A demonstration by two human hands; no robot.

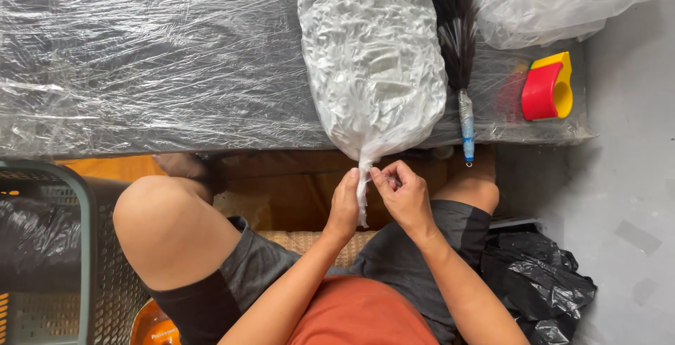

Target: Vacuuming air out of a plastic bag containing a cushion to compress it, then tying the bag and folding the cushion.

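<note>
Both hands, the left hand (344, 208) and right hand (404, 194), pinch shut on the twisted neck of the white bag (373, 64), seemingly tying it; a knot needs looping next. The bag lies lengthwise on the plastic-covered worktop (140, 57), neck pointing toward the person, beside a feather duster (455, 29).

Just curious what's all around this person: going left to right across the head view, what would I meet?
Dark mesh basket → left hand → white plastic bag → right hand → black feather duster → red and yellow holder.
</note>
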